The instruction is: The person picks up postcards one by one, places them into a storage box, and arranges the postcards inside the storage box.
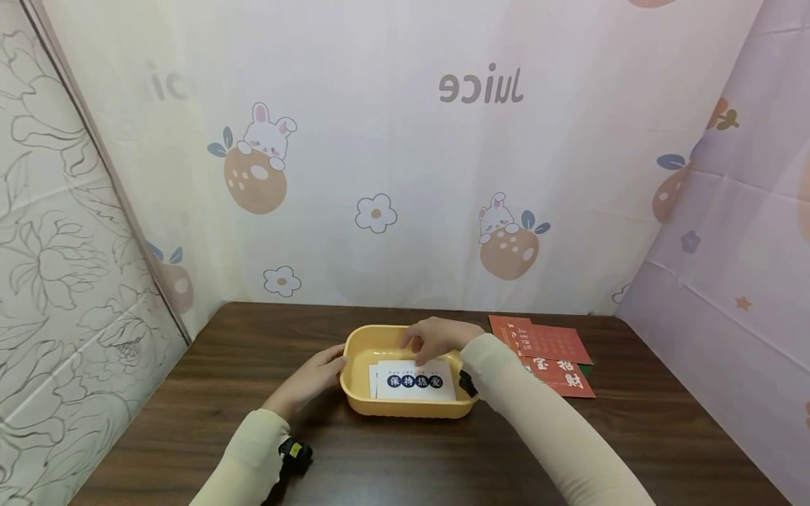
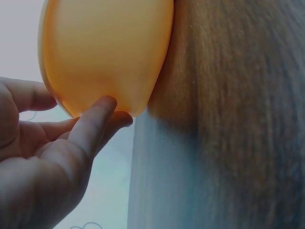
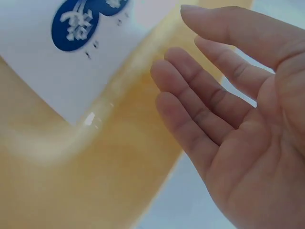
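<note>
A yellow plastic basin (image 1: 413, 407) sits on the table, with white cards (image 1: 418, 388) lying inside; the top one bears Chinese characters in dark blue circles. At the basin's left end, my left hand (image 1: 318, 374) touches the outer wall and rim with fairly straight fingers (image 2: 95, 119). My right hand (image 1: 436, 335) hovers over the far right side of the basin. Its fingers (image 3: 178, 112) are loosely bent near the inner wall, thumb apart from them, and nothing is between them.
Red cards (image 1: 557, 342) with pale writing overlap on the brown wooden table (image 1: 380, 464), right of the basin and partly behind the right forearm. A bit of green shows under them. A printed curtain (image 1: 380, 140) hangs along the table's back edge.
</note>
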A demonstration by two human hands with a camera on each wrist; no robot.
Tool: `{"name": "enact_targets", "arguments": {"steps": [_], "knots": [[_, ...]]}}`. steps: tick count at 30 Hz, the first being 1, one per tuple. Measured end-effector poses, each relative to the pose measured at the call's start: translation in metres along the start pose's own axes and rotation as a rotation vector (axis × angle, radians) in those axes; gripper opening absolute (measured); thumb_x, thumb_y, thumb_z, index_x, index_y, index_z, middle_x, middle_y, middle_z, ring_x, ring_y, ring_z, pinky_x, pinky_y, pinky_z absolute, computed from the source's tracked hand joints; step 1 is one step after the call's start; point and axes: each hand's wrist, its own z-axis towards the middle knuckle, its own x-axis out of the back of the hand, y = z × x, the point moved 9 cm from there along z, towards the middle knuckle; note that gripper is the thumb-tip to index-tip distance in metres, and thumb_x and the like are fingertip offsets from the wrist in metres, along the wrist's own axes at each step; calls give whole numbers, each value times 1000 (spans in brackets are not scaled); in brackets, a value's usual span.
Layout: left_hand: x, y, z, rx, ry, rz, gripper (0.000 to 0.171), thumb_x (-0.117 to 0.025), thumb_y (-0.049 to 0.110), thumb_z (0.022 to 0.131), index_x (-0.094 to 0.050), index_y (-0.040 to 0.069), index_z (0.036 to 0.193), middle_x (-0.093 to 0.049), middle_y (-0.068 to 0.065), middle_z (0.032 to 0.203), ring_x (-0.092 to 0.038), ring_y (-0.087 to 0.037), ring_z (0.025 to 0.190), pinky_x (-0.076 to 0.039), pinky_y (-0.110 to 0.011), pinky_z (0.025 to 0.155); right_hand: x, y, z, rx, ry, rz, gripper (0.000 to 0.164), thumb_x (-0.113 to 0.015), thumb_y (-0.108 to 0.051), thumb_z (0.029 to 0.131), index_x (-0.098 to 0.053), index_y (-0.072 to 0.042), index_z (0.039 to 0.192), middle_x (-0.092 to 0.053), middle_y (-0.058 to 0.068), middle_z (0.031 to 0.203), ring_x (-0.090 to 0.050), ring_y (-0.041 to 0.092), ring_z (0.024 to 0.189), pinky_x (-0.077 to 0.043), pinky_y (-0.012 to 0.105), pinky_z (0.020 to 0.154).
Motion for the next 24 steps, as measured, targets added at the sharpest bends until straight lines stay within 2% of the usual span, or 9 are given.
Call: {"name": "enact_targets", "arguments": {"steps": [9,15,19,24], "knots": [[2,1,1,-11,-7,10,49,-39,16,109,-33,-8,151,-43,-27,149,-51,-37,130,-48,-46,103,18,4,-14,5,2,16,38,-75,-17,91,-66,-20,128,-64,0,113,-57,17,105,-51,41,95],[0,1,1,-12,-24,10,50,-38,16,109,-31,-8,152,-40,-28,150,-49,-38,131,-47,-46,104,30,15,-26,32,37,38,36,-76,-14,91,-67,-17,126,-63,1,111,-58,17,103,-52,40,93],[2,0,2,-3,-8,4,49,-39,17,109,-33,-6,152,-41,-26,150,-50,-36,130,-47,-47,104,41,28,-37,82,77,24,35,-76,-14,91,-67,-11,125,-64,1,107,-59,16,100,-52,38,90],[2,-1,4,-9,-4,5,49,-40,17,109,-33,-7,151,-42,-26,150,-52,-36,129,-47,-47,104,53,53,-55,66,125,47,34,-75,-14,91,-67,-9,123,-66,0,105,-61,18,100,-54,38,87]]}}
